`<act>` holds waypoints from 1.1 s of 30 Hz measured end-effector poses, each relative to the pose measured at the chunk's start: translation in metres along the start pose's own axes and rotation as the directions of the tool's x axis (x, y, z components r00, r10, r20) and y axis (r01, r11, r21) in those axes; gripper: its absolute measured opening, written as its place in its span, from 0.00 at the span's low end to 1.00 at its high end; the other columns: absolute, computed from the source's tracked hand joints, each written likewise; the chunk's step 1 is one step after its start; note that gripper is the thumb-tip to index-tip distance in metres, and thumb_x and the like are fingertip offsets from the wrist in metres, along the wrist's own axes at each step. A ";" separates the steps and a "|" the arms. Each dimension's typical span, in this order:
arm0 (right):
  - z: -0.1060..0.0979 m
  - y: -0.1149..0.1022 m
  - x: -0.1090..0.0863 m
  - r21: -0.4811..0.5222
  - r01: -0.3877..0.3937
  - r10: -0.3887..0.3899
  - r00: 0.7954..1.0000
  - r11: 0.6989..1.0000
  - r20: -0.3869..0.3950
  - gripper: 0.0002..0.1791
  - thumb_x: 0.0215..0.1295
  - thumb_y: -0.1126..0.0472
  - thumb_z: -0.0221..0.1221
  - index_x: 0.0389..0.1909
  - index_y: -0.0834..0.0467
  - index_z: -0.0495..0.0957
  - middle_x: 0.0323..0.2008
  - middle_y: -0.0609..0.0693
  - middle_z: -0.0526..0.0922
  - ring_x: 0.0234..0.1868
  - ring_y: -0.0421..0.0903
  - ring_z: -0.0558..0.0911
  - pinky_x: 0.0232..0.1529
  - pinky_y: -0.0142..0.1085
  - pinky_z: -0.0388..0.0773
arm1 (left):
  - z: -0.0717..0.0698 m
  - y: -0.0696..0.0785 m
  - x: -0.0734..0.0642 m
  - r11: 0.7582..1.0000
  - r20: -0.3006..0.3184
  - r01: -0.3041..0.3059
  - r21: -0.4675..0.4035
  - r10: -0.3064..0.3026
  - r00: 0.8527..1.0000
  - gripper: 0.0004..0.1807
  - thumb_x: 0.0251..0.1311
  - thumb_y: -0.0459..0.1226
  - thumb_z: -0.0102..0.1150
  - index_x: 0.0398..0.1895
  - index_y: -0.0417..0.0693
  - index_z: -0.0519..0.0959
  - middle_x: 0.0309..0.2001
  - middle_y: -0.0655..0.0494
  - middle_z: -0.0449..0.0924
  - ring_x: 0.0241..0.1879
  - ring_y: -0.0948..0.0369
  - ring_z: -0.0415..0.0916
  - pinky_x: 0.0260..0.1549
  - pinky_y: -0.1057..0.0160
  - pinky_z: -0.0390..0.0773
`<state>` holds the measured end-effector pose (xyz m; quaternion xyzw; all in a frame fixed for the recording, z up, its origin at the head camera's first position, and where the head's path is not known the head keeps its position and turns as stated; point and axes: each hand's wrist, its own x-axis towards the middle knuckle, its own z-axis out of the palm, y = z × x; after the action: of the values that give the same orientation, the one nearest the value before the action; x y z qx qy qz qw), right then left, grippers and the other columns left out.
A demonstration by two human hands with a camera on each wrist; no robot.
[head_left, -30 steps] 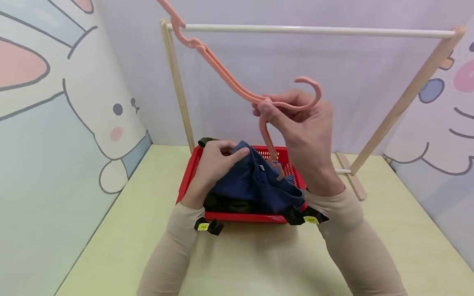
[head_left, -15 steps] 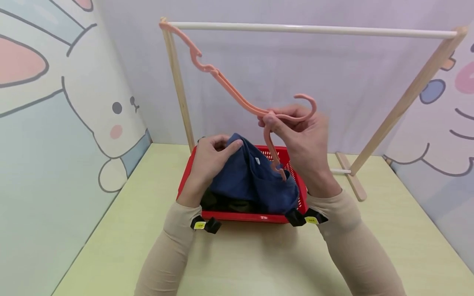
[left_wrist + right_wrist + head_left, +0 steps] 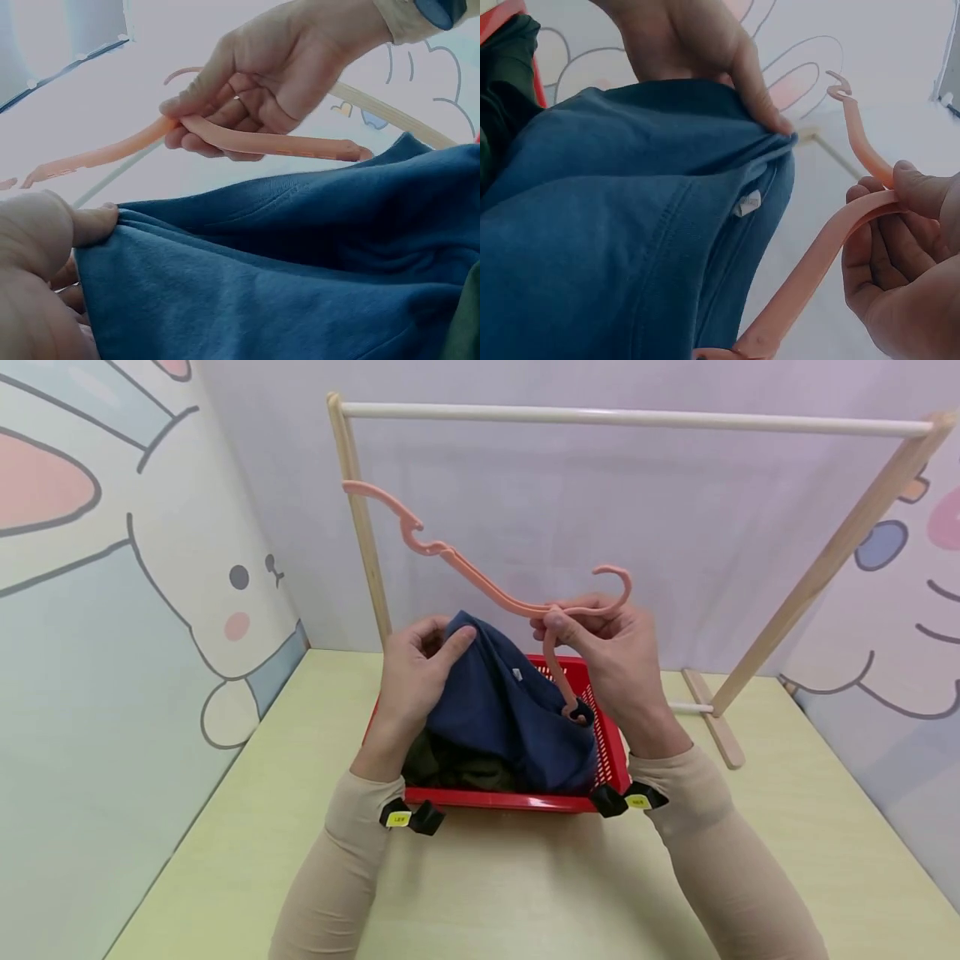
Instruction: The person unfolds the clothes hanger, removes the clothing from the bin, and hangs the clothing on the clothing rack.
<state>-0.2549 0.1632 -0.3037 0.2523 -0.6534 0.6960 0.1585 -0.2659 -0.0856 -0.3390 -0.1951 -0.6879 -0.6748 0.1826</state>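
The blue garment is held up by one corner, its lower part resting in the red basket. The left hand pinches the fabric edge between thumb and fingers. The right hand grips the pink hanger near its hook, thumb pressed against fingertips.

Over the last second the hanger comes down and the garment's corner rises. The hanger's lower end now meets the garment's opening, which I judge to be the start of its insertion. How far inside that end reaches cannot be confirmed; it is cut off in the right wrist view.

The hanger's other arm points up and to the left, clear of the fabric. A small white tag shows at the opening. Possible hindrances: slack folds along the edge and dark green cloth beneath. Behind stands the rack.
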 end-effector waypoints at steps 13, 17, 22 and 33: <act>-0.004 0.008 -0.005 -0.076 -0.035 0.038 0.999 0.996 0.032 0.11 0.78 0.61 0.69 0.53 0.64 0.91 0.41 0.57 0.95 0.44 0.52 0.94 0.58 0.40 0.87 | -0.011 0.003 0.005 0.996 -0.166 -0.045 -0.077 0.032 0.986 0.08 0.77 0.33 0.70 0.44 0.33 0.87 0.33 0.59 0.84 0.32 0.61 0.78 0.33 0.66 0.77; -0.005 0.003 -0.002 -0.100 -0.027 0.031 0.999 0.995 0.044 0.11 0.79 0.61 0.69 0.52 0.64 0.91 0.39 0.57 0.94 0.43 0.53 0.92 0.57 0.40 0.86 | -0.010 -0.002 0.007 0.997 -0.142 -0.049 -0.064 0.039 0.989 0.08 0.76 0.33 0.71 0.43 0.33 0.88 0.32 0.58 0.84 0.31 0.61 0.78 0.32 0.66 0.76; -0.005 -0.022 0.015 -0.116 0.006 0.005 0.996 0.993 0.094 0.09 0.79 0.62 0.69 0.50 0.64 0.91 0.40 0.57 0.94 0.43 0.53 0.91 0.51 0.38 0.87 | -0.007 -0.008 0.006 0.999 -0.088 -0.050 -0.005 0.050 0.995 0.08 0.75 0.34 0.72 0.46 0.34 0.89 0.31 0.54 0.83 0.30 0.59 0.76 0.32 0.65 0.75; -0.016 -0.114 0.075 -0.186 0.222 -0.186 0.963 0.957 0.195 0.07 0.75 0.70 0.69 0.47 0.70 0.91 0.38 0.64 0.92 0.37 0.51 0.90 0.43 0.31 0.86 | -0.004 -0.011 0.010 0.999 -0.091 -0.038 0.023 0.040 0.995 0.10 0.75 0.35 0.73 0.47 0.34 0.90 0.38 0.52 0.86 0.32 0.60 0.78 0.34 0.66 0.76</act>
<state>-0.2563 0.1822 -0.1681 0.3612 -0.7039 0.5791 0.1968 -0.2802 -0.0898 -0.3434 -0.1752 -0.6821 -0.6720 0.2290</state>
